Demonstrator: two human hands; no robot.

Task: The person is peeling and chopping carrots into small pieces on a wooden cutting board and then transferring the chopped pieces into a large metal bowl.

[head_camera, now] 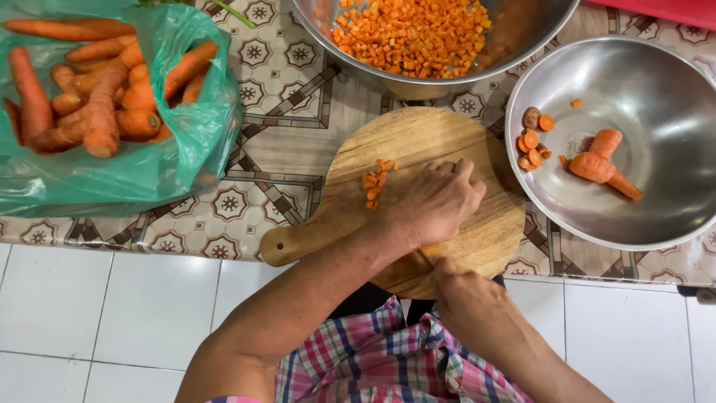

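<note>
- Board (418, 142): round, pale wood with visible grain and a short handle pointing near-left. It lies on the table, in the middle of the scene, with its near edge over the table's rim.
- Diced carrot (375, 183): one small heap of tiny orange cubes on the left part of the board, just left of the left hand.
- Left hand (432, 201): palm down on the board, fingers curled together and pressing on something beneath; what that grip covers is hidden.
- Right hand (466, 298): at the board's near edge, clenched round something that cannot be seen clearly; only a sliver shows between the two hands.
- Near bowl (671, 112): one round bowl of shiny steel, right of the board. Inside lie two stubby carrot pieces (597, 160), touching each other, and a cluster of small cut ends and slices to their left.
- Far bowl (522, 30): a second steel bowl, larger and partly out of view, holding a deep heap of orange cubes (410, 33).
- Bag (186, 142): one thin, crinkled green plastic bag at the far left, open, full of whole carrots (97, 97) with rough, earthy skin; more than ten show.
- Table (276, 149): covered by a smooth cloth with a brown and cream tile pattern.
- Floor (112, 313): plain white tiles below.
- Shirt (388, 358): checked cloth in pink, blue and white.
</note>
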